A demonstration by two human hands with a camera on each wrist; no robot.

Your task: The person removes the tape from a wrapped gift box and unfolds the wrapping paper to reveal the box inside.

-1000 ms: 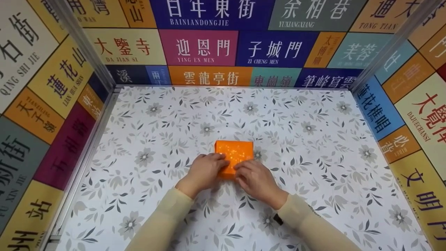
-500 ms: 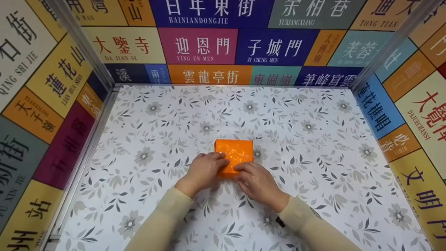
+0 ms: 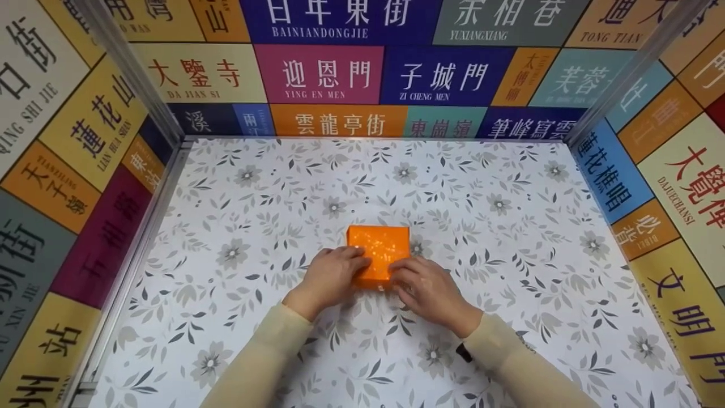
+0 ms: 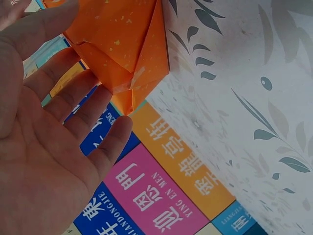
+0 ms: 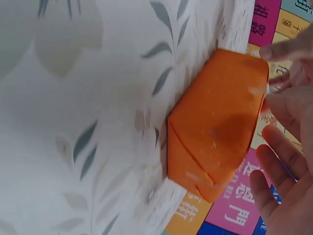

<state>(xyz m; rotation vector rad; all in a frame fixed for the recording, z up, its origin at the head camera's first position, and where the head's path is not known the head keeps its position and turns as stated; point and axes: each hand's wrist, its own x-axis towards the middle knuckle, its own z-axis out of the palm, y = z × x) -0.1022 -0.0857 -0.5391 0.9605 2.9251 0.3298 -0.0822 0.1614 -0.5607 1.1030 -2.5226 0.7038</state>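
Observation:
A small box [image 3: 380,255] wrapped in orange gold-flecked paper lies in the middle of the table. My left hand [image 3: 334,272] holds its left side, fingertips over the top edge. In the left wrist view the fingers [image 4: 78,95] of that hand lie by the folded end flap. My right hand [image 3: 427,289] is at the near right corner, with its fingertips touching the edge. In the right wrist view its lower fingers [image 5: 266,196] hang loosely apart from the wrapped box [image 5: 220,117]. A shiny strip, apparently clear tape [image 5: 257,90], shows at the box edge.
A white cloth with grey flowers and leaves covers the table [image 3: 272,198]. Colourful panels with printed characters [image 3: 323,73] enclose the back and both sides, joined by metal corner frames. A dark band [image 3: 463,352] shows under the right sleeve.
My right hand has slid a little to the right along the box's near edge, uncovering more of that edge. The left hand and box stay about in place.

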